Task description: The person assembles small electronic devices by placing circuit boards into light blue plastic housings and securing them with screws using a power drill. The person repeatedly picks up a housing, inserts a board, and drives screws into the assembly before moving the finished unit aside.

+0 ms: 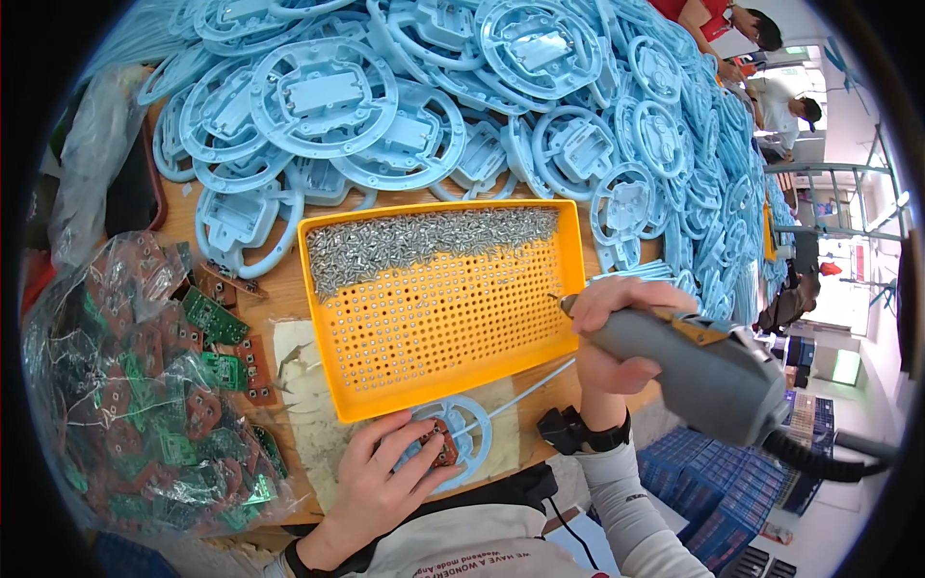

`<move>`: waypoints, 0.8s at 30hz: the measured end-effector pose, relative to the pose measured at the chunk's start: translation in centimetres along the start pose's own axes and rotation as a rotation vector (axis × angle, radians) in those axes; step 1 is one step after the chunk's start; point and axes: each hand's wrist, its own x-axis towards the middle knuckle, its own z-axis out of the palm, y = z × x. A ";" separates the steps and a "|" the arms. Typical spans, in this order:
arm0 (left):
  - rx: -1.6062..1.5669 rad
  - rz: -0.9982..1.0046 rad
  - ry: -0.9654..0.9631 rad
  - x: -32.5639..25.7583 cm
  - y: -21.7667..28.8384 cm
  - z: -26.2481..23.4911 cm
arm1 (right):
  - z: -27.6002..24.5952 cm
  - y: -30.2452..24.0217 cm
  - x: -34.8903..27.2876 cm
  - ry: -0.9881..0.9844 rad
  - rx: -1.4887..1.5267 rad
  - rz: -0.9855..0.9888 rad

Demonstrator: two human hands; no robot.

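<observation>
this looks like a factory work room. a big heap of the same light blue plastic rings (405, 106) covers the long wooden table (279, 299). a yellow tray (443, 308) holds many little screws (424, 241). other workers (761, 58) sit far down the table, maybe doing the same job.
</observation>
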 end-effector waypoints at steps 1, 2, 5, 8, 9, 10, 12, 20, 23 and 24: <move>-0.003 0.006 0.004 0.0 0.0 0.0 | 0.0 0.0 0.0 0.037 0.015 -0.007; -0.005 0.004 0.005 0.0 -0.1 0.0 | -0.2 0.2 0.3 0.038 0.053 -0.054; -0.013 -0.003 0.004 0.0 0.0 0.0 | -0.5 -0.1 0.9 0.042 0.137 -0.122; -0.021 -0.013 0.008 -0.1 0.0 0.0 | -0.7 -1.0 0.9 0.006 0.239 -0.073; -0.020 -0.014 0.006 -0.1 0.0 0.0 | -0.6 -1.0 0.8 0.004 0.269 -0.069; -0.019 -0.016 0.003 -0.2 -0.1 -0.1 | -0.5 -1.2 0.8 0.001 0.299 -0.064; -0.019 0.004 0.006 -0.2 -0.3 0.3 | -0.1 -2.0 0.7 -0.009 0.342 -0.100; -0.014 -0.006 0.001 0.1 -0.1 0.1 | -0.4 0.9 2.2 0.055 0.119 -0.083; -0.020 -0.021 0.000 -0.1 -0.1 0.2 | -0.7 1.4 2.6 0.078 0.099 -0.037; -0.019 -0.027 -0.003 -0.2 0.0 0.1 | -0.5 1.6 2.5 0.083 0.095 -0.023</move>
